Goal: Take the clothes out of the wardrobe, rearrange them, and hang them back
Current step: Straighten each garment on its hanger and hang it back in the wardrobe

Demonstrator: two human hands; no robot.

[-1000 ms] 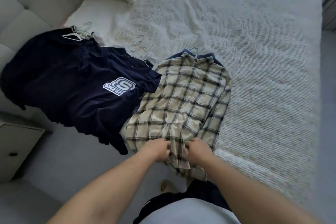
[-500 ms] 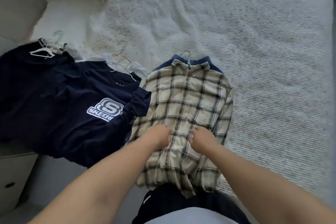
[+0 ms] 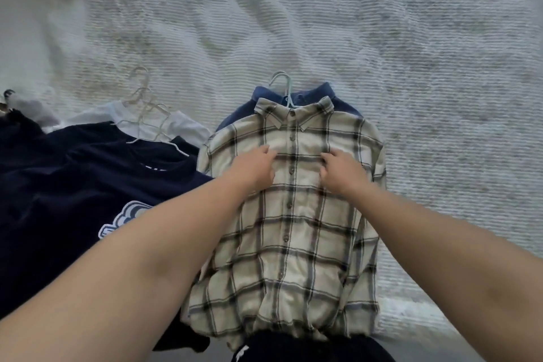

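Note:
A cream and black plaid shirt lies flat and buttoned on the bed, on a pale blue hanger. A blue shirt sticks out beneath its collar. My left hand rests on the chest of the plaid shirt, left of the button row, with its fingers laid on the cloth. My right hand presses the cloth right of the buttons, fingers slightly bent. To the left lies a navy T-shirt with a white logo, partly under my left forearm.
A white garment with several pale hangers lies behind the navy T-shirt. The ribbed white bedspread stretches beyond and to the right of the shirts. The plaid shirt's hem hangs over the bed's near edge against my dark trousers.
Both hands have slid up the plaid shirt from its hem to its chest, either side of the buttons. The view has tilted forward over the bed.

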